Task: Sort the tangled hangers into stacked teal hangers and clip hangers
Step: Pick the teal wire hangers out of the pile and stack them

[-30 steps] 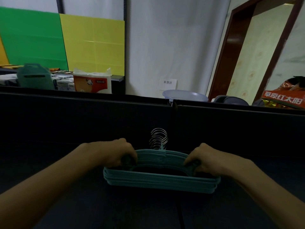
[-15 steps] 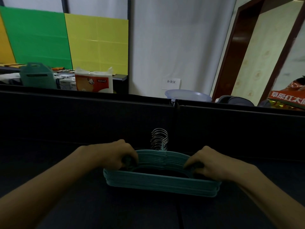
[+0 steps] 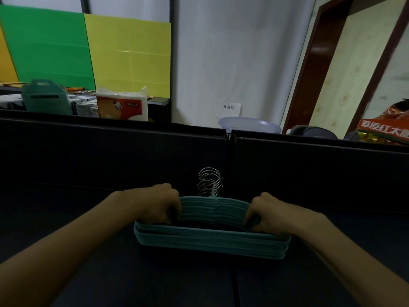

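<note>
A stack of several teal hangers [image 3: 210, 240] lies flat on the dark table, bottom bars toward me. Their metal hooks [image 3: 210, 181] are bunched together and point away, toward the black partition. My left hand [image 3: 155, 202] is closed around the stack's left shoulder. My right hand [image 3: 274, 212] is closed around the right shoulder. Both sets of fingers curl into the opening of the hangers, so the fingertips are hidden. No clip hangers are in view.
A black partition wall [image 3: 110, 151] runs across just behind the hooks. The dark table [image 3: 155, 280] spreads on all sides of the stack. Beyond the partition stand a tissue pack [image 3: 121, 105], a teal bag [image 3: 45, 99] and a pale basin [image 3: 250, 125].
Both hands keep their grip on the stack; the stack and hands have hardly shifted. The view has tilted slightly.
</note>
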`<state>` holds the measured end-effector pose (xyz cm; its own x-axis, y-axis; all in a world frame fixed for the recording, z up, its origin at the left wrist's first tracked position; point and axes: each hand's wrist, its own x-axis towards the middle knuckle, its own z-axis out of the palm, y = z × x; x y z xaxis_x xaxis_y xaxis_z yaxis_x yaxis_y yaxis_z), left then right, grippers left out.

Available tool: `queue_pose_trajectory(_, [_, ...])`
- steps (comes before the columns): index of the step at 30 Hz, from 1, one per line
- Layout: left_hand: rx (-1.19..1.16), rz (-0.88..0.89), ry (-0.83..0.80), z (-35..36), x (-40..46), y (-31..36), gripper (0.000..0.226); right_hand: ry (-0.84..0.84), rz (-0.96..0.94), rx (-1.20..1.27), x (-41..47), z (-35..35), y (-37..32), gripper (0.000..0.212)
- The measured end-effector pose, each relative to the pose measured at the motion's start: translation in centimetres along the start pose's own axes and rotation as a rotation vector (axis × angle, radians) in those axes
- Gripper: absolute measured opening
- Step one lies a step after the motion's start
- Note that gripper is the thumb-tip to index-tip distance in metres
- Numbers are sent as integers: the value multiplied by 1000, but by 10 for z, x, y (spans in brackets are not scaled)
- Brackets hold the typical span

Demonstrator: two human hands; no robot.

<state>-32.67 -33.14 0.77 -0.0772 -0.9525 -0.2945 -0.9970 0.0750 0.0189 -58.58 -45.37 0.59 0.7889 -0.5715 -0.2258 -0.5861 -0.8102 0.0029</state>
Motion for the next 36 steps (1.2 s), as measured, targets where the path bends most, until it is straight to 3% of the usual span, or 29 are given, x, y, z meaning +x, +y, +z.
queue_pose_trajectory(5, [-26,-2,-6,-5,4,-3,21,-27,33,-16,-9,-6,2,41])
queue_pose_trajectory(23, [54,-24,-71,-4,9,-7,27,27,-3,-25,-14,-5,-2,31])
queue_pose_trajectory(36, [-77,18,49,3,-11,-3,28,62,-19,71,-4,4,2,23])
